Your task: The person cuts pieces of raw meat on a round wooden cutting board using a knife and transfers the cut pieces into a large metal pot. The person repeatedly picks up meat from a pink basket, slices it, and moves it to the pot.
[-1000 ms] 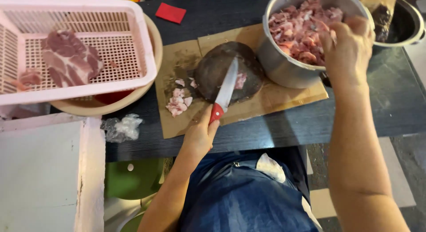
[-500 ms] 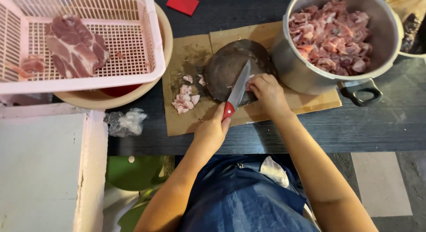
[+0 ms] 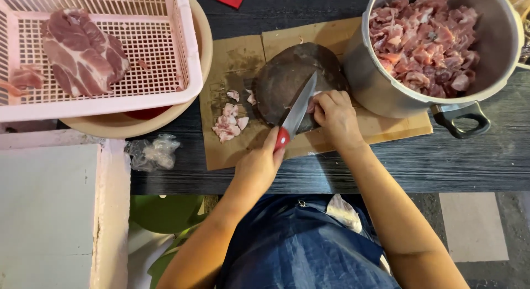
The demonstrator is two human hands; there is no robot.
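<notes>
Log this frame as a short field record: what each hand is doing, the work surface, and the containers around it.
left hand: grips the red-handled knife, blade over the block
right hand: presses a meat piece on the round dark chopping block
cut pieces: on cardboard, left of the block
pot: full of chopped meat, right
pink basket: holds a large raw slab, left

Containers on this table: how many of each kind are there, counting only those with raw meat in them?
Metal pot, full of cut meat: 1
Pink plastic basket, holding large meat pieces: 1
Total: 2
The tan bowl under the basket is not counted; its contents are hidden.
</notes>
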